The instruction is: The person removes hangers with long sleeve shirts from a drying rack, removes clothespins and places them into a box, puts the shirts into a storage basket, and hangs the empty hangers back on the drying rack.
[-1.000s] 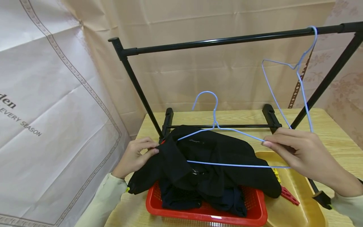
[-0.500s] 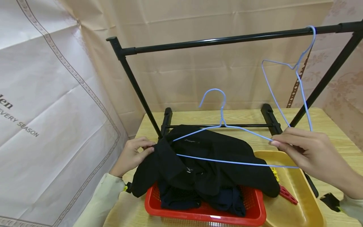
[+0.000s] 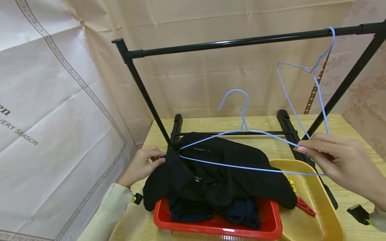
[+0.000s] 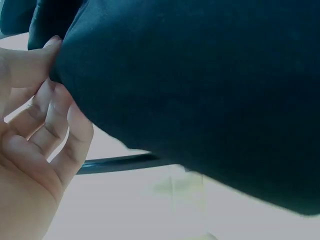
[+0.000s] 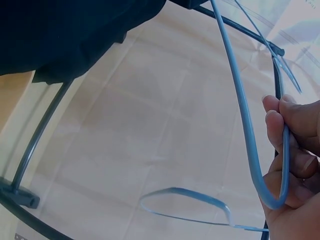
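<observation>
A black garment [image 3: 247,187] with a small light logo lies heaped over a red basket [image 3: 217,230]. My left hand [image 3: 140,167] pinches its edge at the left, between thumb and fingers; the left wrist view shows the cloth [image 4: 175,90] hanging from that pinch. A light blue hanger [image 3: 238,90] is held across the garment, hook up. My right hand [image 3: 337,157] pinches the hanger's upper arm near its right end, as the right wrist view shows around the bent wire [image 5: 245,120]. The hanger's left corner shows against the black cloth near my left hand.
A black rack [image 3: 226,43] stands behind, with another blue hanger [image 3: 315,72] hooked on the right of its bar. Right of the basket, a yellow tray [image 3: 321,201] holds a red clothespin [image 3: 306,206] and a yellow one [image 3: 292,184]. Dark folded cloth [image 3: 193,214] lies in the basket.
My right hand has moved right and drawn the hanger with it, slightly upward. The hanger's left corner, hidden in the cloth before, now shows. My left hand keeps its pinch, shifted slightly left.
</observation>
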The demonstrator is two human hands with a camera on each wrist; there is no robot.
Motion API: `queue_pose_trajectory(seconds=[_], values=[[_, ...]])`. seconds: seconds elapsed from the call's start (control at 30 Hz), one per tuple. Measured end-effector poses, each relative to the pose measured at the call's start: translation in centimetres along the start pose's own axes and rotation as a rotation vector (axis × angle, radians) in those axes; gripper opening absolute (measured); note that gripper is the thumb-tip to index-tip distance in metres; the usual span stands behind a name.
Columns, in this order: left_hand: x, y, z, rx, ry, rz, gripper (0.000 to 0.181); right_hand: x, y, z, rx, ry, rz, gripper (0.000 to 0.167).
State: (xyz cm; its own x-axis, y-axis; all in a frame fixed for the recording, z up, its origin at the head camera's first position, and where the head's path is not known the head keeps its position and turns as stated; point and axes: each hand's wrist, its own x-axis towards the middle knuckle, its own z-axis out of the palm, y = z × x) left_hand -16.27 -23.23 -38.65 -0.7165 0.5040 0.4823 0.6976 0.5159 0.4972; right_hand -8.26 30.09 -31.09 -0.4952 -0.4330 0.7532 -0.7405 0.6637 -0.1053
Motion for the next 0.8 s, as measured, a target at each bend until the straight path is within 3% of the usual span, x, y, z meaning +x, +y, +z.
queue_pose_trajectory(seconds=[0.27,0.63,0.8], values=[[0.2,0.0,0.2,0.009,-0.09,0.0,0.024,0.4,0.3,-0.6,0.068,0.082,0.011,0.058],[-0.2,-0.2,0.5,-0.018,-0.221,-0.079,0.018,-0.4,1.2,-0.4,0.061,0.041,-0.001,0.054],[-0.4,-0.2,1.0,-0.004,-0.266,-0.037,0.021,-0.5,1.2,-0.4,0.024,0.037,0.011,0.056]])
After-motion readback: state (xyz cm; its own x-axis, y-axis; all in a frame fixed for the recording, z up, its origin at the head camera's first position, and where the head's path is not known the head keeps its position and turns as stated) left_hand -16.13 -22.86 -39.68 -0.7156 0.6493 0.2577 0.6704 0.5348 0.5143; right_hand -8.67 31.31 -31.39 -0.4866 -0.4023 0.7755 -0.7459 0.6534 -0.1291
